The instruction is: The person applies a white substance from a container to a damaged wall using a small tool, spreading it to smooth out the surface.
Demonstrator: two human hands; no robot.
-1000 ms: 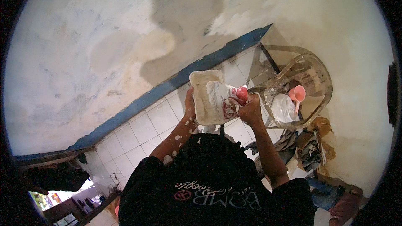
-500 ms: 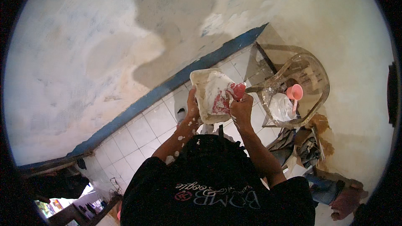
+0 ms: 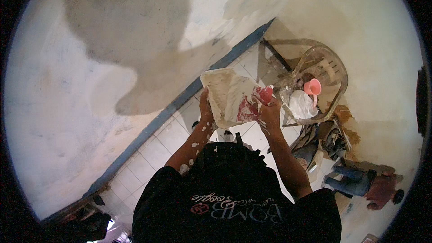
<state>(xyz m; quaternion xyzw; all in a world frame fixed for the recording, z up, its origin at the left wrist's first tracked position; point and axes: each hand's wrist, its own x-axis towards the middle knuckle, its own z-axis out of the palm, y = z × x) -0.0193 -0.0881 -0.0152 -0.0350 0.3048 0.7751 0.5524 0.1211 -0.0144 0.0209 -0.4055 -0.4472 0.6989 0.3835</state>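
Note:
My left hand (image 3: 206, 110) grips the left edge of a shallow, off-white rectangular tray (image 3: 208, 77) smeared with white paste. Closed around a red putty scraper (image 3: 247, 110) is my right hand (image 3: 270, 116), at the tray's right side. White paste coats parts of the scraper, and its blade lies over the tray's right part. The lower edge of the blade is hard to make out against the paste. White splashes dot my left forearm.
Right of my hands stands a stained plastic chair (image 3: 343, 78) bearing a pink dipper (image 3: 312, 87) and a white plastic bag (image 3: 300, 106). A patchy wall (image 3: 112, 153) with a blue base band (image 3: 177, 100) runs along the left. Another person (image 3: 380, 189) is at lower right.
My right hand and the scraper have shifted right across the tray, baring more paste in its middle. The view has turned a little, and the shadow on the wall has moved left.

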